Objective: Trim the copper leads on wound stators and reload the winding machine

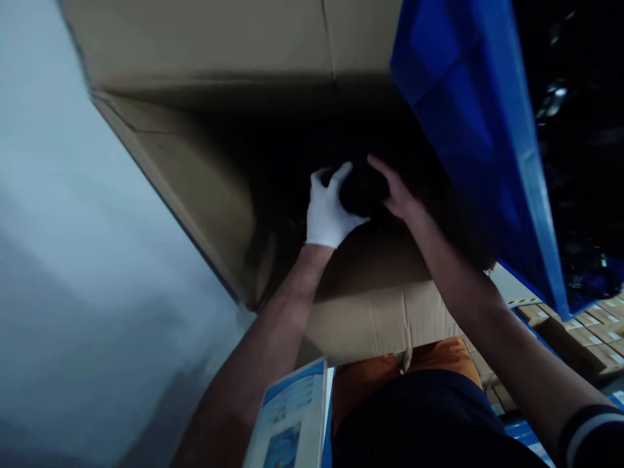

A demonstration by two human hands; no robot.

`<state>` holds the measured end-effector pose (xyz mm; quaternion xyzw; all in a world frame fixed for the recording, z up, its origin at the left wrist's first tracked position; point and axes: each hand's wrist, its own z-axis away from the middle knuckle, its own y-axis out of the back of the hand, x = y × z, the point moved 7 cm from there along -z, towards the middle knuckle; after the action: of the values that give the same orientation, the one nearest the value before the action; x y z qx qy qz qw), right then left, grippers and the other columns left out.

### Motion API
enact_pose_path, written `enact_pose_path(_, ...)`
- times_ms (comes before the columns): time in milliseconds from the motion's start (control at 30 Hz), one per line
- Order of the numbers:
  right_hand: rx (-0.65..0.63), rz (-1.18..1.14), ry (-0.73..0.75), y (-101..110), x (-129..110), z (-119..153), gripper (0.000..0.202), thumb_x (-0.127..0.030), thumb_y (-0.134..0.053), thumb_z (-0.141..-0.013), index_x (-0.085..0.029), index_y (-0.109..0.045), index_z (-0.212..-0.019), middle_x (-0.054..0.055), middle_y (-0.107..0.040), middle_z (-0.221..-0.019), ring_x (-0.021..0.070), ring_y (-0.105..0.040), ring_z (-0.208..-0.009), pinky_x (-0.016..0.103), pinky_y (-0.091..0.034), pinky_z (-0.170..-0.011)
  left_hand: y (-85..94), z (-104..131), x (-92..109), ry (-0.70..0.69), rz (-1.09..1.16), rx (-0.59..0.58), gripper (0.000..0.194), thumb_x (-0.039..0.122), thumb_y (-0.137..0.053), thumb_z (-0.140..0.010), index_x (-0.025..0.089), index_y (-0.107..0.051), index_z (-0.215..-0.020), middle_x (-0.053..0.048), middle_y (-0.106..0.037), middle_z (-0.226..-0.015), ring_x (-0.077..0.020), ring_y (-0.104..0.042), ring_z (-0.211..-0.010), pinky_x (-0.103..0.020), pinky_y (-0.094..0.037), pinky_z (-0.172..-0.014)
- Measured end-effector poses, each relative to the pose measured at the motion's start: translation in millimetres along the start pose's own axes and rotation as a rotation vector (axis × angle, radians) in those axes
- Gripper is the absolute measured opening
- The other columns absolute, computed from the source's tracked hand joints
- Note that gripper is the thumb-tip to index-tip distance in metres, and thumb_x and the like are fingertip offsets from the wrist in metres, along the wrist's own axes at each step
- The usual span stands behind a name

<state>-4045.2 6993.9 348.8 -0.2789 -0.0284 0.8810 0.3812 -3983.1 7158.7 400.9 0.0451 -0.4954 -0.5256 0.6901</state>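
Pale wall (97,247), cardboard box (205,185); inside, gloved L hand (329,211) & bare R hand (397,194) around dark obj (363,188)

You look to be in a warehouse or factory packing area: a big cardboard box (209,39) surrounds your fingers (342,171), a blue bin (487,130) of dark parts (585,276) is to their right, and farther off, to their lower right, rows of small labelled cartons (585,335) lie near a yellow-and-black stripe (524,301).

Open cardboard box (355,318) — interior in deep shadow, blue crate (487,117) — dark glossy parts (587,270) inside
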Motion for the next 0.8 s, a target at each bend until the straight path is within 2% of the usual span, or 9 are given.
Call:
enact_pose_path(100, -0.096, -0.083, -0.088, -25, -7, 65, 0.059, -0.066, -0.1, -0.076, -0.03, -0.085, -0.12, 0.003, -0.086, -0.129, 0.0335, -0.072, -0.146, 0.057, -0.056, -0.135, 41.3, 57, 37, -0.004, -0.041, 0.053, 0.121, 0.022, -0.112, -0.062, 0.032, -0.056, -0.169, -0.017, -0.049, -0.167, -0.0447, -0.071, -0.144, -0.063, -0.066, -0.123)
enact_pose_path(200, -0.162, -0.124, -0.127, -46, -31, 140, 0.063, -0.066, -0.103, -0.072, -0.031, -0.086, -0.121, 0.002, -0.087, -0.126, 0.033, -0.073, -0.145, 0.054, -0.051, -0.139, 93.5, 117, 94, -0.1, -0.105, 0.167, 0.104, 0.027, -0.103, -0.077, 0.044, -0.055, -0.168, -0.014, -0.054, -0.159, -0.0447, -0.072, -0.141, -0.068, -0.068, -0.119)
enact_pose_path(233, -0.201, -0.12, -0.123, -53, -44, 166, 0.063, -0.066, -0.103, -0.073, -0.031, -0.087, -0.123, 0.003, -0.088, -0.126, 0.0333, -0.075, -0.141, 0.053, -0.052, -0.137, 109.6, 136, 114, -0.141, -0.129, 0.196, 0.102, 0.031, -0.098, -0.083, 0.051, -0.05, -0.171, -0.012, -0.054, -0.159, -0.0454, -0.071, -0.141, -0.071, -0.068, -0.118)
enact_pose_path(333, -0.342, -0.074, -0.032, -66, -101, 242, 0.057, -0.064, -0.099, -0.082, -0.032, -0.089, -0.128, 0.002, -0.084, -0.141, 0.0324, -0.076, -0.139, 0.049, -0.057, -0.131, 147.1, 175, 175, -0.202, -0.165, 0.234, 0.109, 0.039, -0.086, -0.088, 0.072, -0.031, -0.177, -0.004, -0.055, -0.162, -0.0501, -0.067, -0.146, -0.083, -0.062, -0.122)
enact_pose_path(433, -0.359, -0.01, 0.104, -54, -167, 298, 0.053, -0.066, -0.099, -0.083, -0.035, -0.09, -0.126, 0.0, -0.081, -0.149, 0.0329, -0.072, -0.147, 0.047, -0.06, -0.129, 163.6, 188, 235, -0.268, -0.111, 0.261, 0.116, 0.039, -0.082, -0.083, 0.083, -0.024, -0.173, 0.004, -0.056, -0.165, -0.0517, -0.065, -0.145, -0.085, -0.063, -0.118)
enact_pose_path(533, -0.307, 0.035, 0.201, -24, -224, 323, 0.053, -0.067, -0.103, -0.078, -0.037, -0.091, -0.12, -0.001, -0.086, -0.136, 0.0341, -0.078, -0.138, 0.052, -0.065, -0.125, 153.4, 175, 293, -0.376, -0.043, 0.272, 0.12, 0.036, -0.086, -0.083, 0.081, -0.023, -0.174, -0.001, -0.054, -0.164, -0.0503, -0.065, -0.145, -0.081, -0.065, -0.118)
enact_pose_path(633, -0.209, 0.104, 0.293, 16, -268, 321, 0.052, -0.067, -0.1, -0.079, -0.033, -0.088, -0.117, 0.002, -0.087, -0.122, 0.0325, -0.083, -0.125, 0.054, -0.068, -0.123, 122.2, 146, 335, -0.44, 0.02, 0.267, 0.115, 0.03, -0.09, -0.086, 0.068, -0.03, -0.176, -0.007, -0.05, -0.163, -0.0476, -0.065, -0.148, -0.075, -0.064, -0.123)
enact_pose_path(700, -0.113, 0.187, 0.32, 45, -289, 312, 0.053, -0.068, -0.097, -0.082, -0.032, -0.085, -0.119, 0.004, -0.087, -0.118, 0.032, -0.083, -0.124, 0.055, -0.07, -0.118, 95.2, 123, 351, -0.425, 0.077, 0.229, 0.111, 0.03, -0.096, -0.081, 0.055, -0.039, -0.174, -0.01, -0.05, -0.164, -0.0465, -0.065, -0.15, -0.068, -0.067, -0.121)
enact_pose_path(800, 0.041, 0.364, 0.364, 80, -316, 297, 0.052, -0.068, -0.094, -0.086, -0.031, -0.085, -0.122, 0.005, -0.085, -0.124, 0.032, -0.078, -0.132, 0.055, -0.068, -0.118, 56.9, 89, 362, -0.364, 0.102, 0.125, 0.11, 0.024, -0.098, -0.076, 0.041, -0.047, -0.172, -0.014, -0.049, -0.168, -0.0444, -0.07, -0.144, -0.061, -0.071, -0.114)
